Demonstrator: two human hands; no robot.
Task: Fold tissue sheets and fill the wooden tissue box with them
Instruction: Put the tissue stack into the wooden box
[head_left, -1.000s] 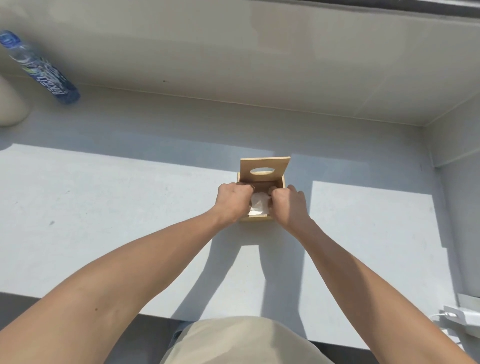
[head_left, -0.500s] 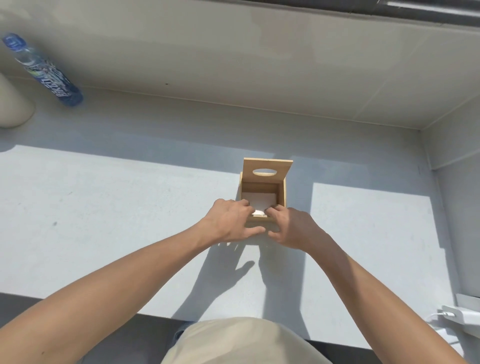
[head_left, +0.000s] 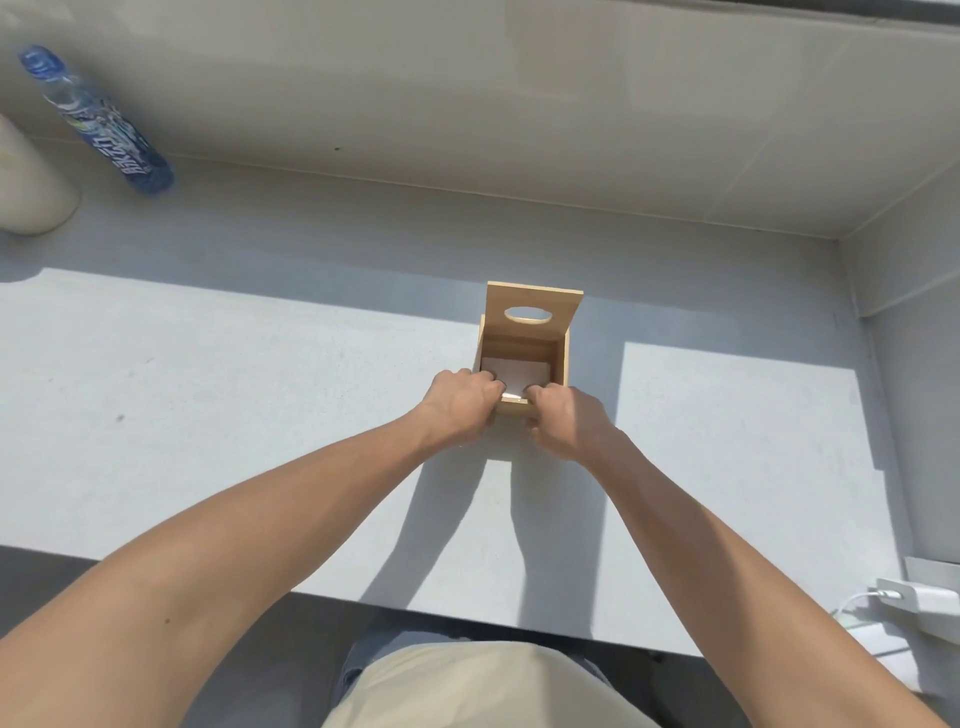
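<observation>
**Both hands at the near wall of the open tissue box**

The wooden tissue box (head_left: 524, 358) sits on the pale grey ledge (head_left: 208, 415) with its lid (head_left: 534, 310) swung up and back, the oval dispensing slot facing the person, which leaves the whole top open for loading. Inside, just beyond the fingertips, a folded white tissue stack (head_left: 515, 375) lies flat on the bottom, filling only the lower part of the cavity, so I'd judge the box far from full.

The left hand (head_left: 460, 402) and right hand (head_left: 566, 418) meet at the near wall, fingers curled over its rim and dipping inside, thumbs apparently on the outer face below. Both are closed around that wall; whether the fingertips also pinch the near edge of the tissue I cannot tell (a sliver of white shows between them). Held like this, the grip looks meant to steady the box while the sheets are pressed down and squared.

Far off to the left of the hands a blue plastic water bottle (head_left: 98, 124) leans on the wall beside a cream container (head_left: 31, 192); its label carries white lettering, too skewed to read. Down to the right, a white charger (head_left: 930, 603) with its cable rests on the edge. No other writing shows.
</observation>
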